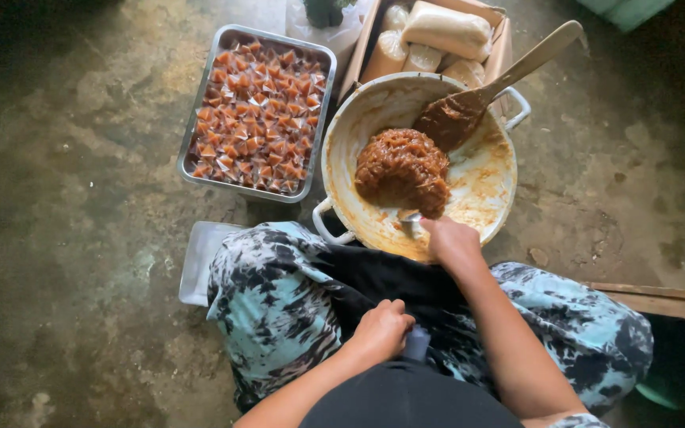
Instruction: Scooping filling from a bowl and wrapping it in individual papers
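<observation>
Dull metal tray (192, 127), smeared enamel-look pan (485, 182), matt wooden paddle (533, 55), sticky glossy paste (402, 170), rough concrete floor (65, 238).

Right hand (452, 242) extended forward, fingers closed; left hand (382, 327) curled loosely at lap.

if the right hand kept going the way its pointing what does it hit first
Most likely the brown sticky mound in the pan: the right hand points up at it, its spoon already at the edge.

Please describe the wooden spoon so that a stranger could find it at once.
Find the big round pan on the floor. The wooden spoon leans on its far rim beside the brown paste, smeared brown, longer than the small metal spoon.
</observation>
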